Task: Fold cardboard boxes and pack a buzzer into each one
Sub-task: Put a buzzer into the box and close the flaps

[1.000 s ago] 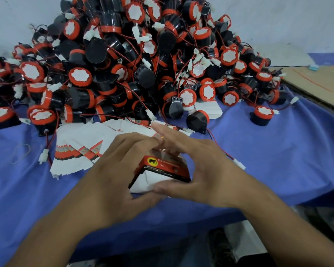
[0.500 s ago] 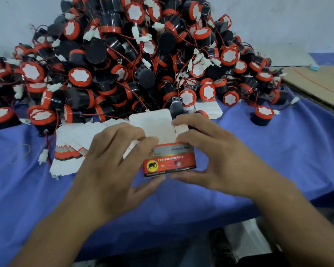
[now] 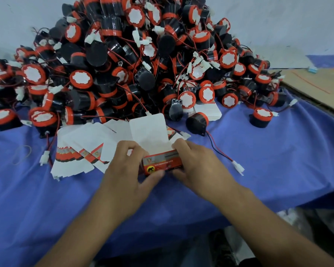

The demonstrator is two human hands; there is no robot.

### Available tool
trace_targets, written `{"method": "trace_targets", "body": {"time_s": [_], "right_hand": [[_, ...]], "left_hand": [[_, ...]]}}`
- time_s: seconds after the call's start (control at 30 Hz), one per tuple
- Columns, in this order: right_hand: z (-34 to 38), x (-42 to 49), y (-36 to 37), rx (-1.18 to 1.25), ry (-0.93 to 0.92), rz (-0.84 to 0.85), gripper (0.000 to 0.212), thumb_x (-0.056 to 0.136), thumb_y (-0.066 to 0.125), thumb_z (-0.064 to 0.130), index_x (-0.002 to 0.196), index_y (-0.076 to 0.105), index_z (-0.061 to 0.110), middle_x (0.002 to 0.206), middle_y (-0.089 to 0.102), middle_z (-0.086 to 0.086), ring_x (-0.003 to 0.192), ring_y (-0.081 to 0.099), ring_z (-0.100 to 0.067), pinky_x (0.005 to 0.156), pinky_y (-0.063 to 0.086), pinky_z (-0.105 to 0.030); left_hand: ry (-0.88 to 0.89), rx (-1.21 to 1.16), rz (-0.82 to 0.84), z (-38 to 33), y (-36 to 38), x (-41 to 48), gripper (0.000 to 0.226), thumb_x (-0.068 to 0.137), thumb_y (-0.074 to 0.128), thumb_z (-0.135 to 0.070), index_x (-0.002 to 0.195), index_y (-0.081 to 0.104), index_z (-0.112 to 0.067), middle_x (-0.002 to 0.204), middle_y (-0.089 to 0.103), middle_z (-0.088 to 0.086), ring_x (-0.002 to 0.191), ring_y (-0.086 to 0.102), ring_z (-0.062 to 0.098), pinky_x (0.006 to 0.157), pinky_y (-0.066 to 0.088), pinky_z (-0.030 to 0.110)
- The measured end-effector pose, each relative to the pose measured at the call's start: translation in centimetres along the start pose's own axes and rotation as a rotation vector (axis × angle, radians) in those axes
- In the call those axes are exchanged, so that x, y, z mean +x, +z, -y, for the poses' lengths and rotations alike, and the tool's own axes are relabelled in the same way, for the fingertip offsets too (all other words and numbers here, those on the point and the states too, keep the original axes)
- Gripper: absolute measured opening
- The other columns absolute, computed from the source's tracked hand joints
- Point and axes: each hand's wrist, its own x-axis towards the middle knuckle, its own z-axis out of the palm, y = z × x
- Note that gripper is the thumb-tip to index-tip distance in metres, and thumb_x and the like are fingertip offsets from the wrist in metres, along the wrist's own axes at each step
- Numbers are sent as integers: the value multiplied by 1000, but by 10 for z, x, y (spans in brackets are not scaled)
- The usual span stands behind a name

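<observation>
A small red and white cardboard box [image 3: 162,164] stands in front of me on the blue cloth, its white lid flap [image 3: 148,128] raised toward the pile. My left hand [image 3: 127,168] grips its left side, thumb under the front face. My right hand [image 3: 193,166] grips its right side, fingers curled over the top edge. A fan of flat unfolded boxes [image 3: 81,147] lies to the left. A big heap of black and red buzzers [image 3: 135,60] with red wires fills the back of the table. One loose buzzer [image 3: 197,123] lies just beyond my right hand.
Another single buzzer [image 3: 260,117] sits at the right on the blue cloth [image 3: 278,160]. A wire with a white connector [image 3: 238,167] trails beside my right hand. A brown cardboard sheet [image 3: 320,87] lies at the far right. A rubber band [image 3: 21,157] lies at the left.
The box was tipped from lying under my hands to standing upright with its white flap opened upward. Both hands moved forward and now hold its two sides.
</observation>
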Motion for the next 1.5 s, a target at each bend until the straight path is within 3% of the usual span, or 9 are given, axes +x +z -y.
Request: {"method": "trace_targets", "body": {"time_s": [0.17,0.33,0.47,0.6,0.8,1.0,1.13,1.3,1.5], "right_hand": [[-11,1,-20,298,23,1,50,98,26,65,100,52,21,68,61,2,61,57,-18,61,46,-45],[-65,28,-12,327,289,-345,25,104,51,33,121,55,16,96,71,-1,89,63,-15,73,45,-36],[-92,41,7,213,351,-124,49,104,53,29,150,41,16,137,53,-20,123,49,-40,101,43,-46],[-91,43,14,374,258,-170,26,103,55,31,128,51,34,112,64,5,98,58,-13,79,44,-22],[-84,42,7,484,264,-161,49,95,69,28,136,42,31,101,61,21,90,60,0,70,44,-8],[-77,31,-15,531,359,-153,41,87,78,22,123,59,29,113,67,10,105,62,-15,95,53,-35],[-56,21,-51,722,72,-389,51,84,80,15,125,52,24,120,62,8,115,61,-11,100,51,-30],[-8,7,-38,415,-325,-232,44,80,82,9,117,60,9,131,57,0,122,56,-13,100,46,-24],[-3,10,-11,391,-316,-69,33,86,80,12,116,68,5,132,57,-6,116,58,-22,94,51,-36]], "left_hand": [[-81,-83,86,11,-6,-2,23,92,49,-49,84,57,-29,127,38,-13,102,47,-6,75,36,11],[-15,-10,136,13,-7,0,16,92,64,-38,82,56,-28,112,44,-14,107,42,4,79,30,7],[-18,-6,93,12,-7,-1,32,83,73,-44,102,49,-33,107,42,-27,96,36,2,75,34,11],[-105,-62,100,15,-5,-1,54,77,73,-54,115,34,-49,108,19,-51,100,36,1,75,35,12],[-118,-44,97,21,-4,-2,63,78,72,-57,125,30,-51,126,38,-22,114,32,-5,82,31,9],[-118,-63,125,23,-6,-1,65,77,72,-57,129,33,-46,122,37,-35,114,32,-13,83,29,5],[-121,-79,124,22,-6,0,65,77,73,-57,122,27,-56,124,38,-34,111,30,-16,85,30,6],[-93,-109,133,19,-4,2,62,71,66,-70,117,25,-63,119,46,-36,108,41,-13,83,35,7],[-33,-196,102,16,-5,1,64,71,65,-69,121,25,-70,122,47,-43,114,48,-12,87,41,13]]}}
